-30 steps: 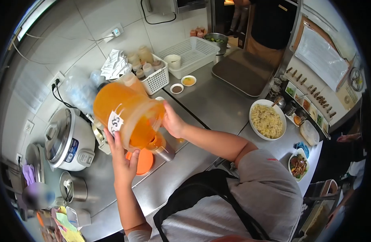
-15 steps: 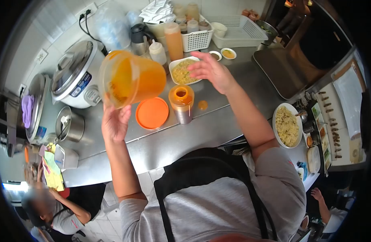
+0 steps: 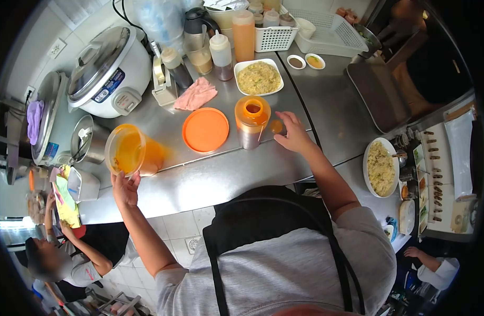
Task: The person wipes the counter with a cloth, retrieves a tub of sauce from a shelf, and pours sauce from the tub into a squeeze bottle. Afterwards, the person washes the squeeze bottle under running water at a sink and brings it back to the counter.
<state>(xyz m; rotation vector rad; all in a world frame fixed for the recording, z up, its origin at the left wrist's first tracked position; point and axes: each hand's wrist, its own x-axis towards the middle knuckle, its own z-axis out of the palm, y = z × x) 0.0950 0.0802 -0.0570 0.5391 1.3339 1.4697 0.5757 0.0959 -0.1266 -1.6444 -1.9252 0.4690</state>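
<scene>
Steel counter (image 3: pixel 215 181): orange lid (image 3: pixel 205 130) between tub (image 3: pixel 147 152) and bottle (image 3: pixel 250 126); pink cloth (image 3: pixel 196 95) behind.

the person wears a heathered grey top (image 3: pixel 284 263) with short sleeves; the left sleeve (image 3: pixel 170 279) and the right sleeve (image 3: pixel 364 226) are the same grey and end near the elbows, leaving both forearms bare. over the chest lies a plain black apron bib (image 3: pixel 255 208), crossed by a dark curved band. narrow black straps (image 3: pixel 219 289) run down both sides of the top, the right side showing two dark strips close together. the left hand (image 3: pixel 126 189) and right hand (image 3: pixel 294 134) are bare, like the wrists.
</scene>
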